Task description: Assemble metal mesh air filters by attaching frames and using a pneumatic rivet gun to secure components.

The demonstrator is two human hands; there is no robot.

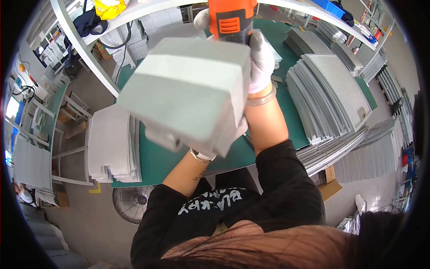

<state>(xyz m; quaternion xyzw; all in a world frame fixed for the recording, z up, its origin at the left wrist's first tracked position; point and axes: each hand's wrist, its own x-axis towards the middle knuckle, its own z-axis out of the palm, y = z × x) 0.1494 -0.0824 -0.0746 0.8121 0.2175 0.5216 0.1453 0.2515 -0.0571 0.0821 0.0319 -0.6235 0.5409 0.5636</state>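
Observation:
Near the top middle, my right hand [262, 60], in a white glove, is wrapped around an orange and black power tool [232, 20]. A large grey box-shaped piece [188, 89], blurred and close to the camera, fills the middle just below it. I cannot tell whether the two are joined. Behind the box's lower right edge is my left hand [242, 127], also gloved, with its fingers hidden. Beneath lies a green-topped table [233, 159]. A tall stack of thin grey perforated panels [331, 89] leans at the right, and another stack of pale panels [112, 143] sits at the left.
A white metal shelf frame [85, 58] crosses the far side, carrying a yellow bag [109, 8] and a blue bin [329, 6]. More sheets [371, 152] stand beyond the table's right edge. A floor fan [131, 204] and a cardboard box [330, 184] are below.

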